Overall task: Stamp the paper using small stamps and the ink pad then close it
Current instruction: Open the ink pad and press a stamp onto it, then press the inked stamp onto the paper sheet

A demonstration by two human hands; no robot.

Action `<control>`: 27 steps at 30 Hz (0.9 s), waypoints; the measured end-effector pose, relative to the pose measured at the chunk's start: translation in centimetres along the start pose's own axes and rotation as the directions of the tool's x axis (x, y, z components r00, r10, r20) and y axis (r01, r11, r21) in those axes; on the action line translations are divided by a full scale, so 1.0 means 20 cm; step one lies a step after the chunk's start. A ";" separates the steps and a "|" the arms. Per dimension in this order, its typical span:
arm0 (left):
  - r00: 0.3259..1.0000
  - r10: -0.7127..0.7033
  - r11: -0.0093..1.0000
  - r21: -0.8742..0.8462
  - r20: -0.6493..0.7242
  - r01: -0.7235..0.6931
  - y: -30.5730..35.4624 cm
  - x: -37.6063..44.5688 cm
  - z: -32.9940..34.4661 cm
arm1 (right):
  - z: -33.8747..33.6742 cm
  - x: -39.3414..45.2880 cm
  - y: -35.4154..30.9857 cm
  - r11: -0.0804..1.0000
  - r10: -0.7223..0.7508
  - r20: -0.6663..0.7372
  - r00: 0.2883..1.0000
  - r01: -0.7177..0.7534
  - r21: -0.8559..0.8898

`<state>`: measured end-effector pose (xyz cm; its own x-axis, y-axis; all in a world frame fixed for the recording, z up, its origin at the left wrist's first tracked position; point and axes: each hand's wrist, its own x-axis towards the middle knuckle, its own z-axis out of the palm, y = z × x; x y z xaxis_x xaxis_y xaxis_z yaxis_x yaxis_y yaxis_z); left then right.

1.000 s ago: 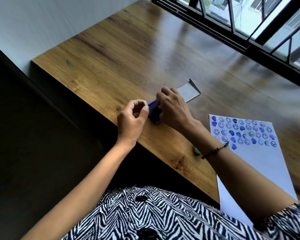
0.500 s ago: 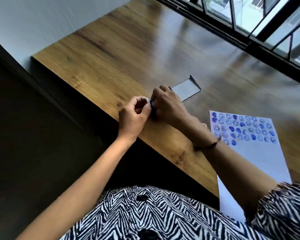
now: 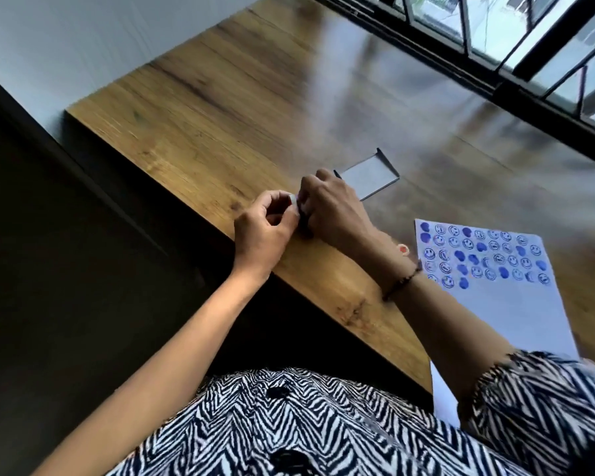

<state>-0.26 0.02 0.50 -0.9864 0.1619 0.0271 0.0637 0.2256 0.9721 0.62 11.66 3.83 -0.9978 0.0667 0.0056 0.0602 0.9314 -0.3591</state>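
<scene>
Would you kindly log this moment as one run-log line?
left hand: pinching small stamp | right hand: over ink pad | lid: off, behind | paper: stamped

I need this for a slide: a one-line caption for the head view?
Both hands work at the ink pad near the table edge, its lid open, beside the stamped paper.

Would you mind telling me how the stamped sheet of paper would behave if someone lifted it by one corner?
The paper looks thin and lies flat, so it would probably flop. It overhangs the table edge, so a push might slide it off.
</scene>
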 end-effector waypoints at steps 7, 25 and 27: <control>0.999 0.029 0.999 0.017 -0.018 -0.029 0.00 0.00 0.01 | 0.00 -0.04 0.02 1.000 0.008 -0.015 1.000 -0.008 -0.007; 0.999 0.039 0.999 -0.017 0.023 -0.039 -0.03 0.01 0.02 | -0.11 -0.14 0.13 0.922 0.248 -0.268 0.931 -0.141 0.361; 0.996 0.055 0.998 -0.019 0.064 -0.054 0.02 -0.03 0.04 | -0.19 -0.25 0.22 0.785 0.425 -0.308 0.851 -0.177 0.593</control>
<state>0.57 0.84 0.60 -0.9697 0.2354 0.0652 0.1137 0.1987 0.9734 5.97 16.85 5.67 -0.8145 0.5629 0.1400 0.2070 0.5075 -0.8364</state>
